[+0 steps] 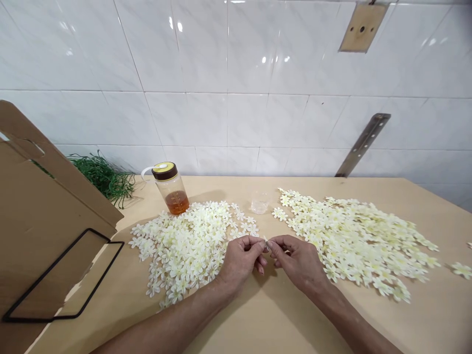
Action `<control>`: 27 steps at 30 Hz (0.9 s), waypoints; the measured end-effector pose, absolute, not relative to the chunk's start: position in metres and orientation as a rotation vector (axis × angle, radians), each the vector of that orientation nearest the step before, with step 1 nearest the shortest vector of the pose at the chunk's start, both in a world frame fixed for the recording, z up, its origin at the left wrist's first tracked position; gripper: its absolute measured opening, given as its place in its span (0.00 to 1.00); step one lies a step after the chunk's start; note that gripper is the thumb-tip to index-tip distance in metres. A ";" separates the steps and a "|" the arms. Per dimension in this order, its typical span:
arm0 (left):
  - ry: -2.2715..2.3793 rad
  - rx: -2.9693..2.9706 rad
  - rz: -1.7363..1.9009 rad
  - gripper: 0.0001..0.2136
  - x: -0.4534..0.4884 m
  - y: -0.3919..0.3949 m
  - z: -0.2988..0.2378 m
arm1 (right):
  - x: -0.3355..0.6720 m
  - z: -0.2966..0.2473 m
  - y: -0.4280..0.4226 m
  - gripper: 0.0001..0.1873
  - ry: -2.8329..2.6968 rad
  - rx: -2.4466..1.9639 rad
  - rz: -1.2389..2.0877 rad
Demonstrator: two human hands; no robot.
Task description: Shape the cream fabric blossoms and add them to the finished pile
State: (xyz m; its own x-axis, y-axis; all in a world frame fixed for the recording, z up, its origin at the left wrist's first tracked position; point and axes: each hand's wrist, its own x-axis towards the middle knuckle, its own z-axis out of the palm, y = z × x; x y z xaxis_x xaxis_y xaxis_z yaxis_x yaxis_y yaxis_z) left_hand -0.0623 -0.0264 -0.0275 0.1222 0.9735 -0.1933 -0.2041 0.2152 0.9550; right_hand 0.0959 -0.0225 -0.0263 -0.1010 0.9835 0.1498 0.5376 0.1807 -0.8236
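My left hand [241, 255] and my right hand [295, 258] meet at the fingertips just above the table. Thumb and forefinger of each are pinched together around a small whitish piece [266, 240], mostly hidden by the fingers, so its kind is not clear. A pile of white artificial flowers [184, 246] lies beside my left hand. To the right of my right hand spreads a second pile of pale yellow-white flowers [354, 241]. Behind the hands stands a small clear cup [260, 202] with something clear in it.
A bottle [173, 189] of amber liquid stands behind the left pile. On the left are a cardboard box [47, 206], a black wire frame [84, 275] and green artificial stems [105, 174]. A metal bracket [363, 145] leans against the tiled wall [243, 118].
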 end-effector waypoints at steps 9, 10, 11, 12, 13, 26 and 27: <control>1.056 0.923 1.064 0.13 -0.064 -0.025 -0.027 | 0.098 -0.025 -0.022 0.16 -1.842 -1.417 0.719; 1.051 0.922 1.059 0.14 -0.064 -0.025 -0.027 | 0.098 -0.025 -0.022 0.16 -1.835 -1.418 0.725; 1.047 0.923 1.057 0.13 -0.064 -0.025 -0.027 | 0.098 -0.025 -0.022 0.17 -1.829 -1.418 0.729; 1.045 0.925 1.058 0.13 -0.064 -0.026 -0.027 | 0.098 -0.025 -0.022 0.17 -1.826 -1.417 0.729; 1.045 0.927 1.062 0.13 -0.064 -0.026 -0.027 | 0.098 -0.025 -0.022 0.17 -1.828 -1.416 0.723; 1.030 0.943 1.065 0.12 -0.063 -0.029 -0.025 | 0.093 -0.016 -0.025 0.12 -1.902 -1.458 0.503; 1.023 0.943 1.063 0.12 -0.063 -0.029 -0.025 | 0.093 -0.016 -0.024 0.12 -1.898 -1.466 0.503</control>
State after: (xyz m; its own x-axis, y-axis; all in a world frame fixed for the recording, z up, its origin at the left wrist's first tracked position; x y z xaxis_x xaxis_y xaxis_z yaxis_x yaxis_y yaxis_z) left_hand -0.0633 -0.0292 -0.0247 0.1628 0.9683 -0.1895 -0.2262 0.2235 0.9481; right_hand 0.0926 -0.0244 -0.0157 -0.1370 0.9513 0.2760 0.6895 0.2917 -0.6630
